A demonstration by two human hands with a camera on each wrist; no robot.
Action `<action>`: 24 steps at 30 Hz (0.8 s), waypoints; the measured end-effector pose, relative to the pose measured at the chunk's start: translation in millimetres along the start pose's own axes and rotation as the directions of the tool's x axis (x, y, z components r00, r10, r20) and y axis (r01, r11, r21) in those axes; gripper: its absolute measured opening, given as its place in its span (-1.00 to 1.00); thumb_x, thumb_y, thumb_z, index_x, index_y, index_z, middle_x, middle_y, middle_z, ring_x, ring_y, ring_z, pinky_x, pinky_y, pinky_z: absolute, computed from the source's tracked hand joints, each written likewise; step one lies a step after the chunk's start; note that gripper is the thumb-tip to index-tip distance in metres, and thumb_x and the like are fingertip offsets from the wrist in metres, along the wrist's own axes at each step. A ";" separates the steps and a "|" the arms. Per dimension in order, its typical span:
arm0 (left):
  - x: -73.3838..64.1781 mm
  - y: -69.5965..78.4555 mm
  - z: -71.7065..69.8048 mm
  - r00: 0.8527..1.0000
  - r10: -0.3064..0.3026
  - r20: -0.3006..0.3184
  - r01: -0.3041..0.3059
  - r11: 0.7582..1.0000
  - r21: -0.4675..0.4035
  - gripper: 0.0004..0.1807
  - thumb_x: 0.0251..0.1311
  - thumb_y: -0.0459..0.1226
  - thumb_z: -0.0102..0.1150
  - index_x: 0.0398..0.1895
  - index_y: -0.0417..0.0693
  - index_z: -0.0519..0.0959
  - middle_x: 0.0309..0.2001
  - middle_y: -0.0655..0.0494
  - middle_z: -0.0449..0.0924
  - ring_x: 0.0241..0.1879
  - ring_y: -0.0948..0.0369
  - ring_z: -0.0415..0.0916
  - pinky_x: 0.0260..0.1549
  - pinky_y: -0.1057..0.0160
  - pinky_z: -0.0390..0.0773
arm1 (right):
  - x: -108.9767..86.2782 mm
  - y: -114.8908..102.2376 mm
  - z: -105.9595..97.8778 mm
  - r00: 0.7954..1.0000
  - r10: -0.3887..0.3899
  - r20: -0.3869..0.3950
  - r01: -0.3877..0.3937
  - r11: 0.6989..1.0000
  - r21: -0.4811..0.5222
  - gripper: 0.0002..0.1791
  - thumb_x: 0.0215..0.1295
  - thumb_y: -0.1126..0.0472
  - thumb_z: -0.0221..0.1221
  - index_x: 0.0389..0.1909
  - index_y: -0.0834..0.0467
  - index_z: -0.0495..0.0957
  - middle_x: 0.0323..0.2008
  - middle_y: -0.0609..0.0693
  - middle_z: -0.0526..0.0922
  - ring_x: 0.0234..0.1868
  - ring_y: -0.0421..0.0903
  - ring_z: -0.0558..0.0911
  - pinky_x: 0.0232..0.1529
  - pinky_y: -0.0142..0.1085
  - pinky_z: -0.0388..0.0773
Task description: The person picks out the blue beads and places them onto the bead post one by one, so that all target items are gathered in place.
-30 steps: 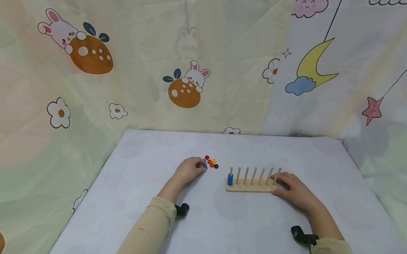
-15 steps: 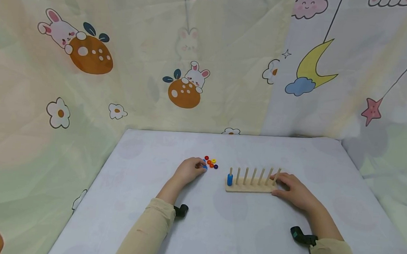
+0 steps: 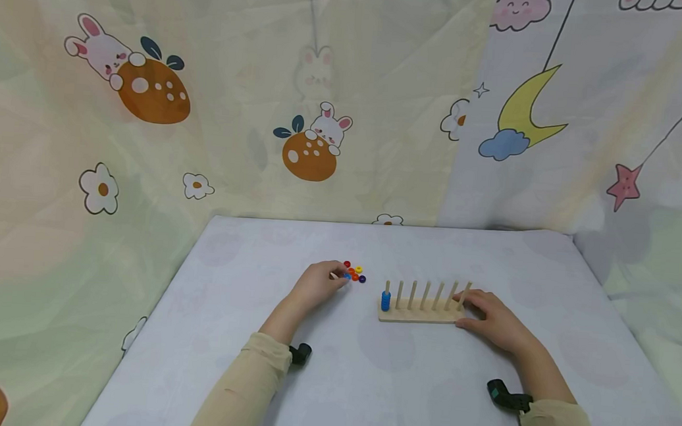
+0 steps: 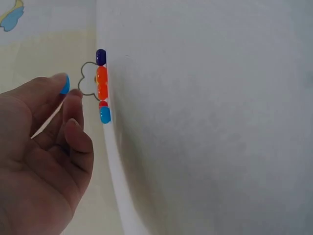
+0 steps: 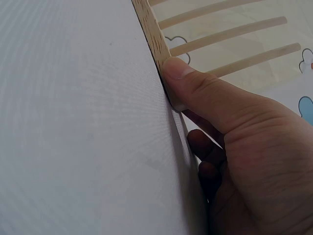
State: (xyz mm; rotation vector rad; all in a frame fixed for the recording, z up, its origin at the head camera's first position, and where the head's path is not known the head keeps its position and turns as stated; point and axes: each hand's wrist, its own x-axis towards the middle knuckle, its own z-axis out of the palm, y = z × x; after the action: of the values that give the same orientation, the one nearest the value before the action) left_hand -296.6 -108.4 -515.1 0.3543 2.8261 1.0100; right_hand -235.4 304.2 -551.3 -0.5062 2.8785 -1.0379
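Observation:
Between thumb and forefinger my left hand (image 3: 317,285) pinches a blue bead (image 4: 65,85), held just off the table in the left wrist view. Beside it on the tabletop lie loose beads: a purple bead (image 4: 100,57), orange beads (image 4: 101,83), another blue bead (image 4: 104,114), a yellow bead (image 3: 359,269) and a red bead (image 3: 347,263). To their right stands a wooden peg board (image 3: 417,314) with a row of upright pegs. Blue beads (image 3: 385,301) are stacked on its leftmost peg. My right hand (image 3: 496,321) grips the board's right end, thumb (image 5: 178,71) on the front edge.
A white cloth covers the table (image 3: 399,395). Behind it hangs a printed curtain (image 3: 236,100) with rabbits, flowers and a moon. Dark wrist cameras sit on both forearms; the left one (image 3: 301,354) is close to the tabletop.
My left hand has risen slightly from the tabletop with the blue bead pinched in it, shifting a little away from me. The right hand and the peg board have stayed put.

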 end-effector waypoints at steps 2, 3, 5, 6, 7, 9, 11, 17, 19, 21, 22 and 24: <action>-1.6 4.5 -2.3 1.000 0.003 0.010 -0.003 1.000 -0.010 -0.77 0.29 -0.10 0.25 -0.02 0.14 0.64 -0.13 0.25 0.66 -0.17 0.23 0.54 -0.22 0.26 0.57 | 0.1 0.0 -0.2 1.000 0.000 0.001 0.000 1.000 0.000 -0.40 0.19 -0.15 0.33 0.21 -0.01 0.51 0.25 0.12 0.49 0.32 0.20 0.34 0.27 0.21 0.23; -2.3 6.6 -3.3 1.000 0.005 0.016 -0.005 1.000 -0.013 -0.77 0.30 -0.09 0.25 -0.02 0.15 0.64 -0.12 0.25 0.66 -0.16 0.24 0.54 -0.22 0.26 0.57 | 0.2 0.0 -0.2 1.000 -0.001 0.001 0.001 1.000 -0.002 -0.40 0.19 -0.15 0.33 0.21 0.00 0.51 0.24 0.12 0.49 0.32 0.20 0.34 0.27 0.21 0.23; -3.5 10.4 -5.4 1.000 0.019 0.021 -0.019 1.000 -0.020 -0.77 0.31 -0.09 0.24 0.00 0.17 0.64 -0.10 0.25 0.66 -0.15 0.24 0.54 -0.23 0.27 0.57 | 0.2 -0.3 -0.3 1.000 0.000 0.002 0.000 1.000 -0.003 -0.39 0.19 -0.15 0.33 0.21 0.00 0.51 0.25 0.13 0.49 0.32 0.20 0.34 0.27 0.21 0.23; -4.1 12.4 -6.5 0.999 0.027 0.021 -0.027 0.999 -0.025 -0.77 0.31 -0.10 0.24 0.00 0.17 0.63 -0.09 0.26 0.66 -0.16 0.24 0.54 -0.24 0.28 0.57 | 0.1 -0.5 -0.3 1.000 0.001 0.003 -0.001 1.000 -0.004 -0.39 0.19 -0.16 0.33 0.21 0.00 0.51 0.25 0.13 0.48 0.32 0.20 0.34 0.27 0.21 0.23; -4.7 14.5 -7.6 0.999 0.039 0.022 -0.039 0.999 -0.028 -0.77 0.31 -0.10 0.23 0.00 0.17 0.63 -0.09 0.25 0.66 -0.16 0.24 0.54 -0.25 0.28 0.57 | 0.0 -0.5 -0.3 1.000 0.002 0.004 -0.002 1.000 -0.003 -0.39 0.19 -0.16 0.33 0.22 0.01 0.51 0.25 0.13 0.48 0.32 0.20 0.33 0.27 0.22 0.23; -5.8 18.9 -9.4 0.998 0.065 0.017 -0.065 0.998 -0.028 -0.77 0.31 -0.09 0.23 -0.01 0.18 0.63 -0.10 0.26 0.67 -0.17 0.24 0.54 -0.27 0.29 0.56 | -0.1 -0.7 -0.4 1.000 0.000 0.004 0.000 1.000 -0.008 -0.39 0.19 -0.16 0.33 0.21 0.00 0.51 0.25 0.13 0.48 0.32 0.20 0.33 0.27 0.21 0.23; -7.5 24.1 -11.0 0.995 0.095 0.007 -0.095 0.995 -0.025 -0.78 0.31 -0.09 0.23 -0.01 0.18 0.64 -0.11 0.27 0.67 -0.19 0.25 0.53 -0.28 0.31 0.55 | -0.4 -0.8 -0.7 1.000 -0.003 0.003 0.003 1.000 -0.011 -0.39 0.19 -0.16 0.33 0.21 0.00 0.51 0.26 0.13 0.48 0.32 0.20 0.34 0.26 0.21 0.23; -13.2 45.1 -15.1 0.985 0.173 0.004 -0.173 0.984 -0.046 -0.75 0.31 -0.10 0.24 0.03 0.19 0.63 -0.16 0.30 0.67 -0.23 0.29 0.53 -0.29 0.32 0.55 | -0.3 -1.6 -1.5 1.000 -0.016 -0.002 0.016 1.000 -0.021 -0.41 0.19 -0.15 0.33 0.20 -0.01 0.52 0.24 0.11 0.50 0.30 0.17 0.35 0.25 0.19 0.26; -14.9 52.2 -15.5 0.981 0.195 0.014 -0.194 0.979 -0.058 -0.74 0.32 -0.09 0.23 0.04 0.18 0.63 -0.16 0.31 0.68 -0.22 0.30 0.54 -0.27 0.34 0.56 | -0.2 -1.7 -1.6 1.000 -0.016 -0.003 0.016 1.000 -0.024 -0.41 0.19 -0.14 0.33 0.20 -0.01 0.52 0.24 0.10 0.50 0.29 0.17 0.35 0.25 0.18 0.26; -16.5 58.5 -15.2 0.977 0.212 0.022 -0.210 0.976 -0.059 -0.73 0.33 -0.08 0.21 0.05 0.17 0.63 -0.16 0.31 0.68 -0.21 0.32 0.54 -0.27 0.34 0.56 | -0.1 -1.9 -1.6 1.000 -0.018 -0.004 0.018 1.000 -0.021 -0.41 0.18 -0.14 0.33 0.20 -0.01 0.53 0.24 0.11 0.50 0.30 0.17 0.35 0.25 0.18 0.26; -17.2 61.2 -14.9 0.975 0.222 0.024 -0.220 0.974 -0.055 -0.73 0.34 -0.07 0.20 0.05 0.18 0.63 -0.15 0.32 0.68 -0.21 0.32 0.53 -0.28 0.35 0.56 | -0.1 -1.9 -1.6 1.000 -0.019 -0.003 0.019 1.000 -0.022 -0.41 0.19 -0.14 0.33 0.20 -0.01 0.52 0.24 0.11 0.50 0.30 0.17 0.35 0.25 0.18 0.26; -18.6 66.3 -13.9 0.971 0.236 0.028 -0.234 0.971 -0.052 -0.73 0.35 -0.05 0.19 0.06 0.19 0.63 -0.14 0.32 0.66 -0.21 0.34 0.53 -0.29 0.36 0.56 | 0.0 -2.0 -1.5 1.000 -0.021 -0.003 0.021 1.000 -0.021 -0.40 0.19 -0.15 0.33 0.21 -0.01 0.52 0.24 0.10 0.50 0.30 0.16 0.35 0.26 0.17 0.26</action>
State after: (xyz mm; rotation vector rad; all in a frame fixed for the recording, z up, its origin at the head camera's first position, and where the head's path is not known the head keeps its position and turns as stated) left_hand -269.4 -72.0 -461.5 0.7076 2.7714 1.1009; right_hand -235.0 303.7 -548.9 -0.5377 2.8958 -1.0130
